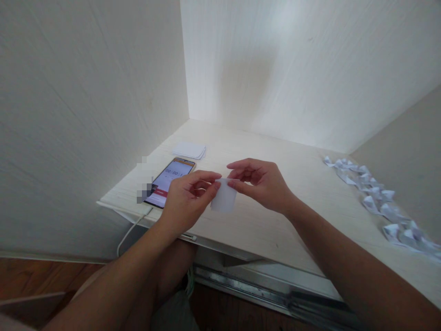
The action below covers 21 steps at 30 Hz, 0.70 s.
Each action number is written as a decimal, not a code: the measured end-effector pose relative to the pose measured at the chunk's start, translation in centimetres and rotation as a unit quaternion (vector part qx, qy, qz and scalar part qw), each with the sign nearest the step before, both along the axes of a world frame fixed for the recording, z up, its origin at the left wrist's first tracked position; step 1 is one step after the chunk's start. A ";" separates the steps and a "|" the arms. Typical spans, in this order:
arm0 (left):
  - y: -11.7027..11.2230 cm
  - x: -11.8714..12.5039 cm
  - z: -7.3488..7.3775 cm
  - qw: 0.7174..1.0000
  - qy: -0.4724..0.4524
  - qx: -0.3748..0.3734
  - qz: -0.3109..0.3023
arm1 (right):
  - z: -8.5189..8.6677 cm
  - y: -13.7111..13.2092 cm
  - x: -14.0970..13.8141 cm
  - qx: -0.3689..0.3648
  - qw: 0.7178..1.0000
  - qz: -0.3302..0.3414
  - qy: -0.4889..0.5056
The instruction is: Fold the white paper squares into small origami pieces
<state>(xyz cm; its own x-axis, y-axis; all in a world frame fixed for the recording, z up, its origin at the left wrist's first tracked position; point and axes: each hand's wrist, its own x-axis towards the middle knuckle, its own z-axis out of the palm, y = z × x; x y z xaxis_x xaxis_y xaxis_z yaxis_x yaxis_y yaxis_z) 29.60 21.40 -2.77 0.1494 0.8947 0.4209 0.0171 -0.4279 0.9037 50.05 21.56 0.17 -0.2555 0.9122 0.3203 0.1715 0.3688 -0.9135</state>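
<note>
Left hand (188, 195) and right hand (262, 181) each pinch a paper slip (224, 198), seemingly unfolded; folded paper shapes (375, 195) lie finished, a blank stack (189, 150) untouched.

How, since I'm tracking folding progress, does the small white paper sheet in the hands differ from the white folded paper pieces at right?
The small white paper sheet looks plain and flat; the white folded paper pieces are creased into pointed shapes. The sheet is single, pinched between left hand and right hand above the pale wooden desk; the pieces are many, lying untouched in a row. Both are white paper.
</note>
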 end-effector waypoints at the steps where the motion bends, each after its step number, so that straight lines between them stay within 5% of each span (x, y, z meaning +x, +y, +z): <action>1: 0.0 0.0 0.0 1.000 -0.006 -0.002 -0.001 | 0.0 0.0 0.0 0.000 1.000 0.002 -0.001; 21: 0.0 -0.1 0.0 0.992 -0.082 -0.085 -0.034 | 0.2 -0.2 0.1 -0.009 1.000 0.005 -0.012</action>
